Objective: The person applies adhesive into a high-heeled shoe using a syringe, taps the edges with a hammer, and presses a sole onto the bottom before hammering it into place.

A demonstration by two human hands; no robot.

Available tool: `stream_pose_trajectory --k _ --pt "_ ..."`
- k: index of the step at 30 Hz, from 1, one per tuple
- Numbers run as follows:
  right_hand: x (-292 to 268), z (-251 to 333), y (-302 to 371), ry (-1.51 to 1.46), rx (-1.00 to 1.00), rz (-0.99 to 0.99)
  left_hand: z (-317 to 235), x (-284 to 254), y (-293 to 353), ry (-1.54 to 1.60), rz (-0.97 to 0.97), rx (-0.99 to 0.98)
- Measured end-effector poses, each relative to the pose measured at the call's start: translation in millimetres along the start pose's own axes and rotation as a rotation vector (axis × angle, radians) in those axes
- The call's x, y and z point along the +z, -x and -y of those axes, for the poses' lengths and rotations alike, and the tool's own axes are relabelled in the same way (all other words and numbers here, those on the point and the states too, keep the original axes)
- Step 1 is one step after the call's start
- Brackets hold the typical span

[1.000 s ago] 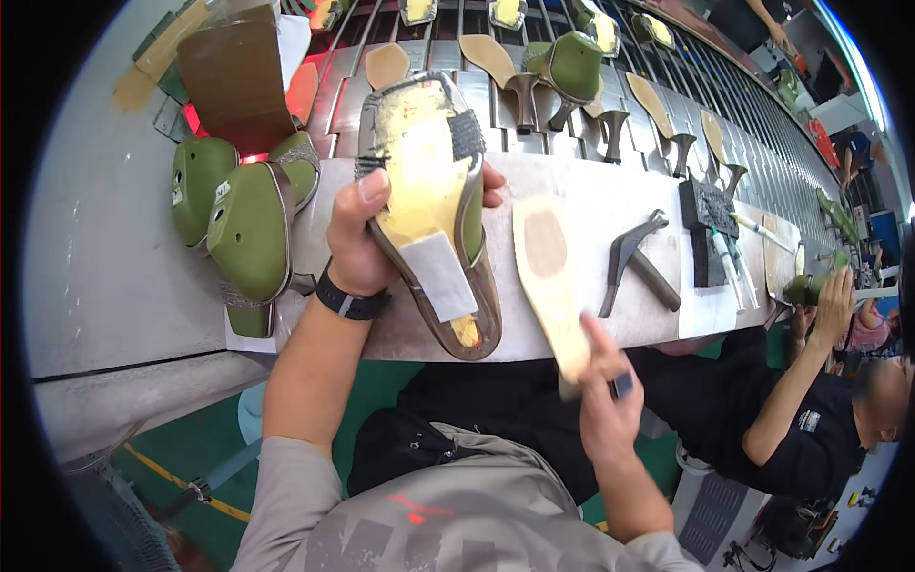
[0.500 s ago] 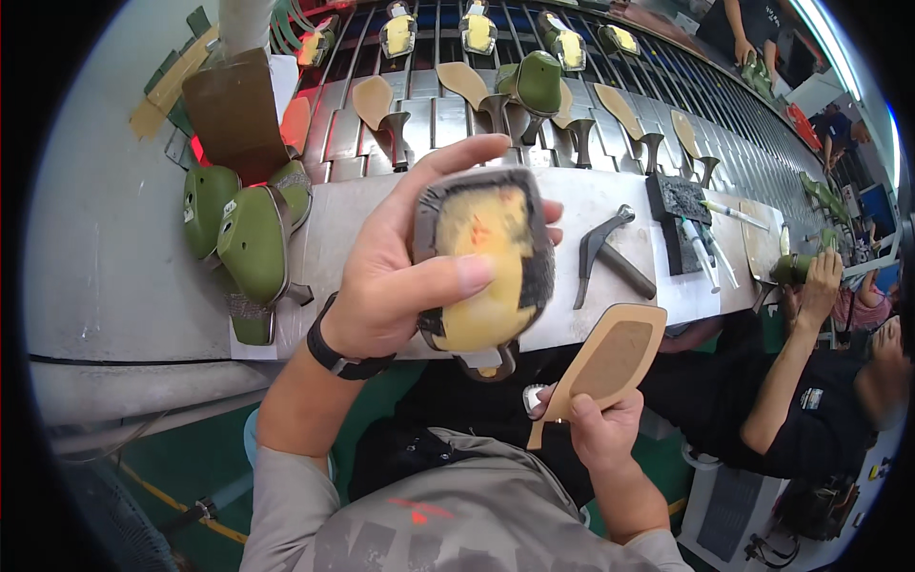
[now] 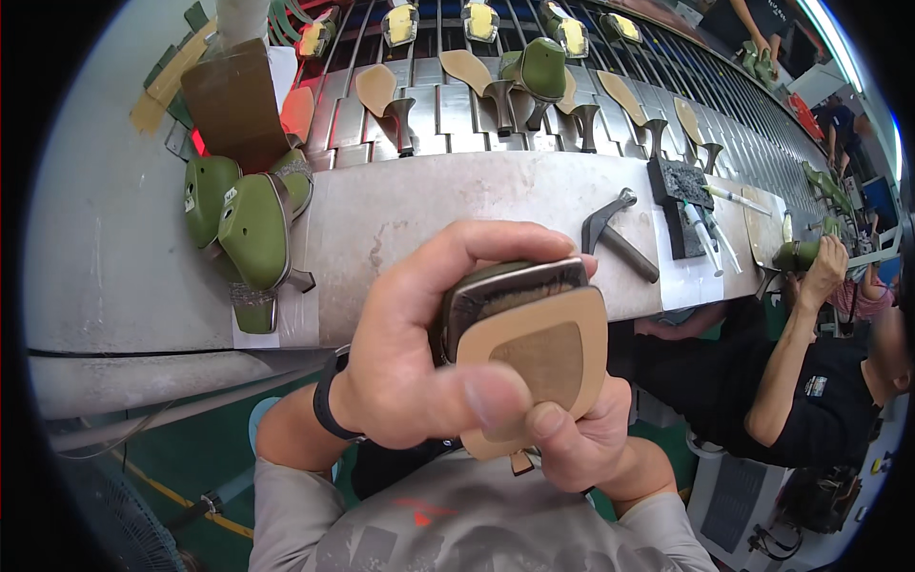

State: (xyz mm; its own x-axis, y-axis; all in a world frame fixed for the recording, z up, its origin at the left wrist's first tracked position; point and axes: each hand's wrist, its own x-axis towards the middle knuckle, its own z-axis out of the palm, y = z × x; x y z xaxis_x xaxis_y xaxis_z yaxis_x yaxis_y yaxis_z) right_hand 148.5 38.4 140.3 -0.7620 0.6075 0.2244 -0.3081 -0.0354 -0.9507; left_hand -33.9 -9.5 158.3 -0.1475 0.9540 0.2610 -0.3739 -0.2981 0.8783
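Note:
In front of my body, my left hand (image 3: 396, 353) is wrapped around a dark-edged shoe upper (image 3: 519, 288), its underside turned up toward me. A tan shoe sole (image 3: 548, 357) with a brown inner patch lies over that underside and hides most of it. My right hand (image 3: 591, 440) pinches the sole near its lower end, thumb on top. My left thumb, slightly blurred, also reaches onto the sole's face. At the toe end the upper's dark rim stands out beyond the sole, and I cannot tell whether the two touch all along.
A hammer (image 3: 620, 238) lies on the pale bench (image 3: 381, 229), beside a black block (image 3: 681, 205) with syringes. Green heeled shoes (image 3: 255, 234) stand at the left. Beyond, soles with heels (image 3: 624, 100) rest on a metal conveyor (image 3: 329, 133). A co-worker's arm (image 3: 786, 348) is at right.
My left hand has lowered the shoe upper toward me and tilted it. My right hand has raised the sole leftward and laid it over the upper's underside.

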Motion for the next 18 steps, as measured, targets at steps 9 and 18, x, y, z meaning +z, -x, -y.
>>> stream_pose_trajectory --k 9,18 --pt "-1.6 -5.4 10.4 -0.005 0.012 -0.016 4.9 -3.9 2.2 -0.137 0.119 0.136" --pt "-0.6 -3.0 10.7 -0.041 0.02 -0.058 5.5 -2.1 1.3 -0.159 0.133 0.144"
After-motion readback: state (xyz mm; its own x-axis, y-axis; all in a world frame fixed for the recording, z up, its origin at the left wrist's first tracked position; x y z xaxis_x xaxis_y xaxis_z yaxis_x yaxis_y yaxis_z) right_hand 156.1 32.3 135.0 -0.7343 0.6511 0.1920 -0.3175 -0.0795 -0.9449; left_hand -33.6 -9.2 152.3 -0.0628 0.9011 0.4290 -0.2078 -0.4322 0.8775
